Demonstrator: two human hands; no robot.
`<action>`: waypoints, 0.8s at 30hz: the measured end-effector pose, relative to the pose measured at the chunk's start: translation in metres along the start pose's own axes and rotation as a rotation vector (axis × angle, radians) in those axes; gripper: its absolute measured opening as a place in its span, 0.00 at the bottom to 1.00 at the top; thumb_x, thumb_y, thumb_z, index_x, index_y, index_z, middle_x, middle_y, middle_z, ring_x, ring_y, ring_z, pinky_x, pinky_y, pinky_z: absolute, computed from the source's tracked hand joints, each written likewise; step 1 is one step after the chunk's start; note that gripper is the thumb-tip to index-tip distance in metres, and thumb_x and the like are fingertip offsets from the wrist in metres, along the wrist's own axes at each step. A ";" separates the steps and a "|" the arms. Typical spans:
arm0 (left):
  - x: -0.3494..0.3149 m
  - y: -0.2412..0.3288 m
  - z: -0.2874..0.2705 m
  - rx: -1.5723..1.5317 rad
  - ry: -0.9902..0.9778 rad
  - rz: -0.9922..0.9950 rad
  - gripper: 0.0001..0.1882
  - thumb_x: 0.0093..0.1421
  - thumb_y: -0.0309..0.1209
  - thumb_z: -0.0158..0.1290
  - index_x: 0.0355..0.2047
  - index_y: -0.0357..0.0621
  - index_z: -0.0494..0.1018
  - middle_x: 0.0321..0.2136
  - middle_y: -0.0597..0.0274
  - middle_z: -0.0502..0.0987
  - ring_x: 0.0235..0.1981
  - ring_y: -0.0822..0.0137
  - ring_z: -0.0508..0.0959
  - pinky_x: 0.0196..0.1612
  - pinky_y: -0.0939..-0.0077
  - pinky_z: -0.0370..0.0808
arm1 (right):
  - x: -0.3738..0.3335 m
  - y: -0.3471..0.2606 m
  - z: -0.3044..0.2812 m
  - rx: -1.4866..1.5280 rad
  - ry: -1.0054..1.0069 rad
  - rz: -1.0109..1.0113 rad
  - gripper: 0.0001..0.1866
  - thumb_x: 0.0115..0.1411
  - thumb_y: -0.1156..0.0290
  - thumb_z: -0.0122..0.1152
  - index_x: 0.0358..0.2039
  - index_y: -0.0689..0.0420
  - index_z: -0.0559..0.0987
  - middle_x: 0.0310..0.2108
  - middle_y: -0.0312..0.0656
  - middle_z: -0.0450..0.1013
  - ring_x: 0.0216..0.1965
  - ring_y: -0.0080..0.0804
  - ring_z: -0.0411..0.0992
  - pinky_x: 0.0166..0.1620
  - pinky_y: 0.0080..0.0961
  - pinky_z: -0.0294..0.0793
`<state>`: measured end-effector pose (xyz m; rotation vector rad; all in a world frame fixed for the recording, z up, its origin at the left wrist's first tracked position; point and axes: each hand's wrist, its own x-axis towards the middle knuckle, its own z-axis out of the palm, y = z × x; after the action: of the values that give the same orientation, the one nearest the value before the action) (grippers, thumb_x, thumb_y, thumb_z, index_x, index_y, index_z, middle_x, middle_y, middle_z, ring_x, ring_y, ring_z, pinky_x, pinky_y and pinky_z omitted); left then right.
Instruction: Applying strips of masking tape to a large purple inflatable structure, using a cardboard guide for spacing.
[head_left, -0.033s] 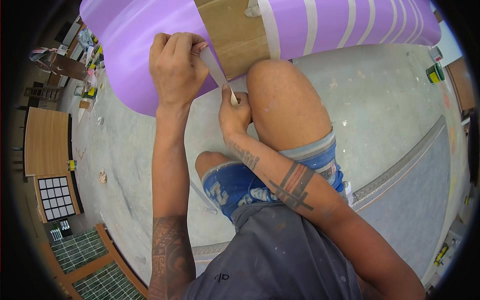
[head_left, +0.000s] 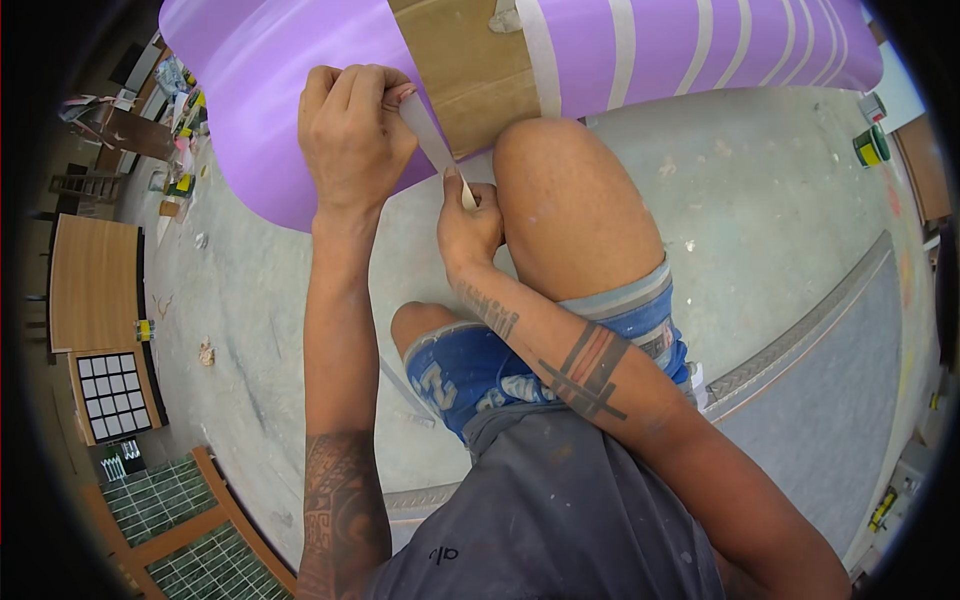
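Note:
A pale strip of masking tape (head_left: 431, 137) stretches between my two hands. My left hand (head_left: 355, 135), over the glossy purple curved panel (head_left: 262, 120), is closed with its fingertips pinching the strip's upper end. Lower and to the right, beside my knee, my right hand (head_left: 472, 225) grips the strip's other end, thumb on top; whatever else lies in that palm is hidden. Brown masking paper (head_left: 470, 75) covers a band of the panel just right of the strip. Beyond it, several pale tape stripes (head_left: 621, 50) cross the purple surface.
My bent knee (head_left: 580, 190) is close to the panel's lower edge. A grey flat board (head_left: 820, 370) lies at the right. Paint cans (head_left: 870, 147) stand at the far right, clutter (head_left: 182, 150) at the far left. Wooden panels (head_left: 95, 285) and a green gridded piece (head_left: 160, 510) line the left.

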<state>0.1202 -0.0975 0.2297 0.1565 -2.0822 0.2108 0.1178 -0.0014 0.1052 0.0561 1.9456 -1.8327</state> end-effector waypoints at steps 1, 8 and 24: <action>0.001 0.000 0.001 0.005 0.008 0.018 0.09 0.46 0.18 0.63 0.26 0.45 0.76 0.24 0.68 0.78 0.29 0.59 0.71 0.35 0.65 0.70 | 0.002 0.001 0.000 0.002 0.001 0.002 0.28 0.67 0.44 0.64 0.41 0.63 0.80 0.42 0.50 0.77 0.48 0.42 0.73 0.58 0.38 0.68; 0.001 0.000 0.001 0.024 0.010 0.032 0.09 0.47 0.19 0.63 0.26 0.45 0.76 0.24 0.68 0.78 0.29 0.59 0.72 0.35 0.65 0.70 | 0.006 0.004 0.000 0.009 -0.039 0.030 0.29 0.67 0.43 0.64 0.42 0.63 0.80 0.40 0.49 0.77 0.48 0.41 0.73 0.59 0.39 0.67; -0.002 -0.002 0.001 0.033 0.014 0.091 0.08 0.50 0.19 0.64 0.28 0.46 0.78 0.26 0.66 0.81 0.29 0.59 0.74 0.33 0.66 0.73 | 0.004 0.003 -0.001 -0.001 -0.062 0.050 0.32 0.67 0.40 0.62 0.45 0.64 0.79 0.48 0.54 0.75 0.57 0.48 0.69 0.64 0.42 0.63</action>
<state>0.1207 -0.1001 0.2282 0.0803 -2.0743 0.3011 0.1150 -0.0014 0.1006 0.0469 1.8857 -1.7806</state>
